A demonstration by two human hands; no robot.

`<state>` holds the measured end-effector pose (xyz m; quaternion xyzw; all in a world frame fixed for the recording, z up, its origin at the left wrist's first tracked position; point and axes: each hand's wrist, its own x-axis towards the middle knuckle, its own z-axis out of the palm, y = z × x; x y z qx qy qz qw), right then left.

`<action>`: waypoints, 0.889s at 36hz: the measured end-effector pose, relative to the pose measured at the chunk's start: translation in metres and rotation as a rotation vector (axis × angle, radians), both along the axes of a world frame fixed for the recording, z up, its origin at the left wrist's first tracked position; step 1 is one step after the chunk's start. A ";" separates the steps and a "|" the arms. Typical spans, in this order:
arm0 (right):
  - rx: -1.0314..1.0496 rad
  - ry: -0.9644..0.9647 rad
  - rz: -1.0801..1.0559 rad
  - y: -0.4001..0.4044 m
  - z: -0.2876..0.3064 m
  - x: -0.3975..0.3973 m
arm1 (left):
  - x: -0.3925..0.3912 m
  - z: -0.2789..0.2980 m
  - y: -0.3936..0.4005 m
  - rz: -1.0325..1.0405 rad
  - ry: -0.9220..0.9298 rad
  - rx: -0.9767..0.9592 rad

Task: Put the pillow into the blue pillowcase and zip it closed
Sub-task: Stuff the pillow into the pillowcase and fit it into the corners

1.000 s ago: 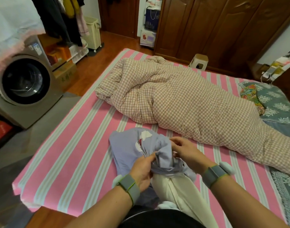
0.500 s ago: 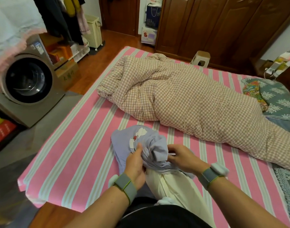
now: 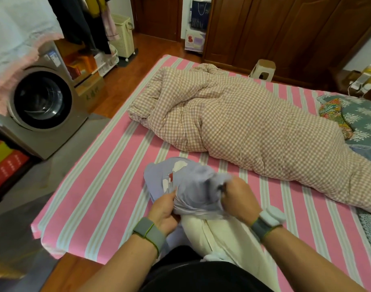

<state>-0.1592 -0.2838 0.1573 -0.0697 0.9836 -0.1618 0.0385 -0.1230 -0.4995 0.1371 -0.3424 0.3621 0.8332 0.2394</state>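
The blue pillowcase (image 3: 188,184) lies bunched at the near edge of the bed, with a white and red print on its far side. Its gathered opening sits over the far end of the cream pillow (image 3: 224,239), which runs back toward my body. My left hand (image 3: 164,209) grips the bunched fabric on the left side of the opening. On the right side, my right hand (image 3: 237,199) grips the fabric with fingers curled. The zipper cannot be made out.
A checked quilt (image 3: 243,127) lies rolled across the pink striped bed (image 3: 109,186). Patterned pillows (image 3: 353,116) sit at the right. A washing machine (image 3: 39,104) stands left of the bed, a small stool (image 3: 263,69) beyond it.
Both hands have worked the bunched pillowcase opening down over the pillow's end, regripping the fabric. The view has tilted slightly.
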 end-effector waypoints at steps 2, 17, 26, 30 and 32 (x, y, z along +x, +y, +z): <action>0.247 -0.181 -0.059 0.018 -0.003 -0.006 | 0.003 0.002 0.001 0.032 0.031 0.089; -0.453 -0.474 -0.017 -0.016 0.073 0.003 | 0.010 0.001 -0.001 0.004 0.067 0.137; -0.601 -0.690 0.057 -0.017 0.101 0.023 | 0.013 0.003 -0.006 -0.057 0.098 0.178; -0.865 -0.770 -0.061 -0.012 0.100 0.035 | 0.014 0.008 -0.002 -0.055 0.105 0.189; -0.649 -0.620 -0.132 -0.028 0.097 0.039 | 0.014 0.011 0.003 -0.076 0.104 0.184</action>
